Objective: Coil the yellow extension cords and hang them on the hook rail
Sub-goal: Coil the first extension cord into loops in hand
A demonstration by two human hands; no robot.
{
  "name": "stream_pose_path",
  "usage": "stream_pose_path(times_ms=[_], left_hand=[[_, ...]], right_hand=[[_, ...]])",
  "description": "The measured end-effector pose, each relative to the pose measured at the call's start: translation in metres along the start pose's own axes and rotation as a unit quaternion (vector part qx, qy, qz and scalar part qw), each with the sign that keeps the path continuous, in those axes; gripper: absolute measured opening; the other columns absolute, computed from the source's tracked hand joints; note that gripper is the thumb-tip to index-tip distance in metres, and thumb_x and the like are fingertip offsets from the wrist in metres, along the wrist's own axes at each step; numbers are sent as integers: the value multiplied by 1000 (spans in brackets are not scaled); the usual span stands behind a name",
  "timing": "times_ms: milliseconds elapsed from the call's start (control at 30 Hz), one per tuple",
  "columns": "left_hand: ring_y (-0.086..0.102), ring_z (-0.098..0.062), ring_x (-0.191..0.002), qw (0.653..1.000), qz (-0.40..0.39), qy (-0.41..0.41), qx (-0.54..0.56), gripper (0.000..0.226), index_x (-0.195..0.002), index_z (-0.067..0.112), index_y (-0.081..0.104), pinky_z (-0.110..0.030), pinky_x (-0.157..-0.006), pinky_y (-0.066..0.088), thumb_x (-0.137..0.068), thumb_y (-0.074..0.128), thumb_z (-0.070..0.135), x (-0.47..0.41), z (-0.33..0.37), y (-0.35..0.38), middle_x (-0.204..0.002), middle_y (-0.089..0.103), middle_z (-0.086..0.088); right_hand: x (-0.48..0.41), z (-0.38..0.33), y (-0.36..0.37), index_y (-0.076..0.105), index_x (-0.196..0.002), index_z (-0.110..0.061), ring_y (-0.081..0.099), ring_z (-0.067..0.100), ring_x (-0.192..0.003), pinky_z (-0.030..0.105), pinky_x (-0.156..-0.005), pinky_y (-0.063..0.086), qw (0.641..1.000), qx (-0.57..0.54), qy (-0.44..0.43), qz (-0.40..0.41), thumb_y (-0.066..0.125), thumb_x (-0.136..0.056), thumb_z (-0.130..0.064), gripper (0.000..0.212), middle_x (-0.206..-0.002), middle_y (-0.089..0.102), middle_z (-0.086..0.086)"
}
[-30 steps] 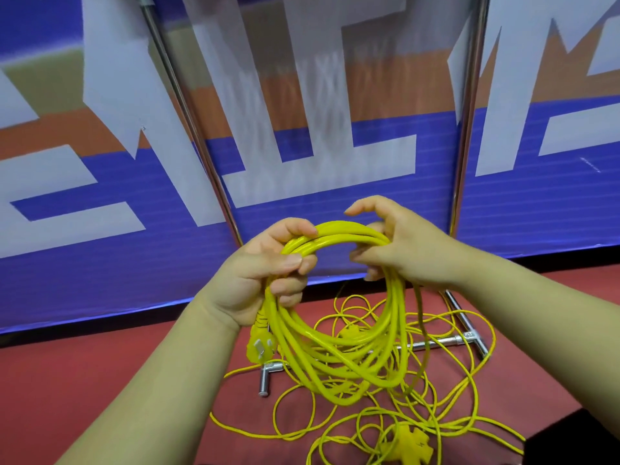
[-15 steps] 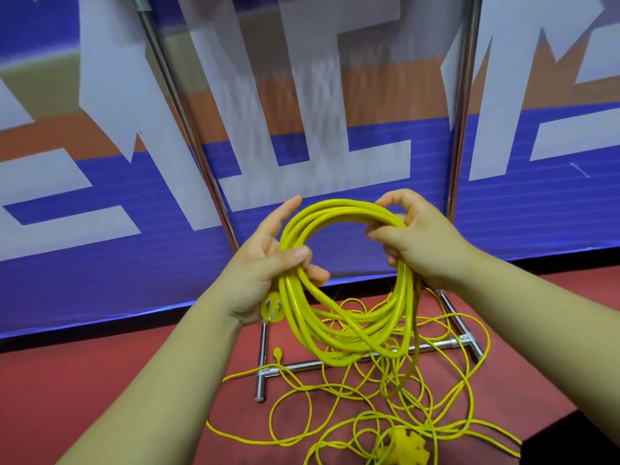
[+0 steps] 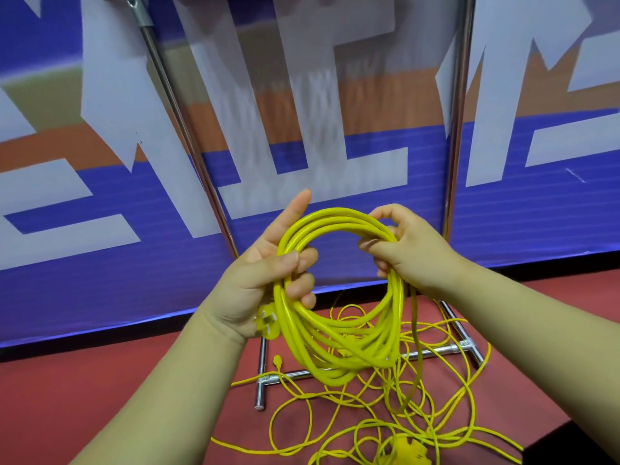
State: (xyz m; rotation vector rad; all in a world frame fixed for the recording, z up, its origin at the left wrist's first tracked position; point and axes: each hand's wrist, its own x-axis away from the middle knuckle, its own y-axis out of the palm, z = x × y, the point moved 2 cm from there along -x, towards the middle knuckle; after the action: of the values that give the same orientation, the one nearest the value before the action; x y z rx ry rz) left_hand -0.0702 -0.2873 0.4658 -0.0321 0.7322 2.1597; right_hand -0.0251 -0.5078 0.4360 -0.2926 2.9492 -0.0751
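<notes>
A coil of thick yellow extension cord [image 3: 339, 357] hangs in front of me, held up by both hands. My left hand [image 3: 261, 280] grips the coil's left side, index finger pointing up, with the yellow plug [image 3: 266, 322] under its palm. My right hand [image 3: 406, 250] grips the coil's top right; a loose strand drops from it to the floor. Thin yellow cord [image 3: 369, 417] lies tangled on the red floor with a yellow socket block [image 3: 407, 449] at the bottom. The metal rack's poles [image 3: 453, 156] rise behind; no hooks show.
The rack's chrome base bars [image 3: 261, 380] lie on the red floor [image 3: 100, 397] under the coil. A blue, white and orange banner [image 3: 100, 229] stands right behind the rack. A dark object [image 3: 577, 444] sits at the bottom right corner.
Both hands have lifted the coil higher and a little away from me. My left index finger has straightened upward, and the plug rose off the floor area with the coil.
</notes>
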Motion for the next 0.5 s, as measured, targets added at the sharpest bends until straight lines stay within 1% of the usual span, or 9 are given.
stream_pose_path(times_ms=[67,167,233,300,367,400,433,467,500], left_hand=[[66,-18,-64,1000,16,15,-18,73,-151,35,42,-38,-70,61,-90,70,7,-2,-4,5,-83,51,-6],[57,-10,-54,997,61,34,-29,67,-144,36,51,-32,-61,58,-86,74,12,-4,-5,10,-81,49,-4],[49,-3,-48,995,88,48,-29,63,-138,37,58,-25,-54,53,-82,79,15,-4,-1,10,-81,50,-2],[45,0,-45,990,115,73,-40,61,-132,39,63,-21,-51,50,-78,83,18,-1,8,8,-80,50,0],[44,1,-45,983,146,103,-45,59,-127,39,65,-20,-51,50,-75,85,21,4,18,2,-80,50,1],[44,1,-46,978,164,119,-46,58,-126,39,66,-19,-51,51,-74,86,22,7,23,-2,-80,51,1],[44,1,-47,973,182,135,-47,57,-124,39,67,-19,-51,50,-73,86,23,10,28,-7,-81,51,1],[44,1,-48,967,202,148,-49,55,-122,38,68,-19,-52,50,-73,85,23,12,32,-11,-81,51,1],[44,1,-49,959,227,159,-51,52,-121,38,68,-19,-52,49,-74,83,22,14,34,-16,-82,52,1]], right_hand=[[-1,3,0,54,-107,-20,52,15,-54,35,-57,53,1000,2,9,0,65,-90,0,29,-82,71,5],[-1,5,-2,54,-107,-21,62,17,-61,37,-63,59,999,-34,29,-5,68,-90,-5,27,-84,74,2],[4,13,0,54,-113,-19,69,23,-74,44,-71,60,997,-49,57,-33,72,-88,-20,30,-89,73,4],[13,24,4,52,-118,-13,68,26,-79,47,-75,54,991,-32,94,-89,67,-84,-41,47,-96,69,14],[21,38,10,49,-119,-10,65,28,-82,46,-80,50,978,-25,137,-155,61,-85,-59,61,-96,64,17],[25,43,10,49,-120,-12,67,28,-84,45,-83,50,971,-18,165,-170,55,-88,-63,60,-94,65,15],[27,47,9,50,-121,-16,69,26,-86,44,-85,50,966,-1,188,-179,49,-93,-62,53,-91,67,11],[28,50,7,51,-121,-18,71,24,-87,44,-87,49,962,19,202,-181,44,-97,-56,45,-87,68,7],[28,52,5,52,-118,-19,71,22,-87,43,-88,48,962,30,204,-178,46,-100,-49,35,-85,69,6]])
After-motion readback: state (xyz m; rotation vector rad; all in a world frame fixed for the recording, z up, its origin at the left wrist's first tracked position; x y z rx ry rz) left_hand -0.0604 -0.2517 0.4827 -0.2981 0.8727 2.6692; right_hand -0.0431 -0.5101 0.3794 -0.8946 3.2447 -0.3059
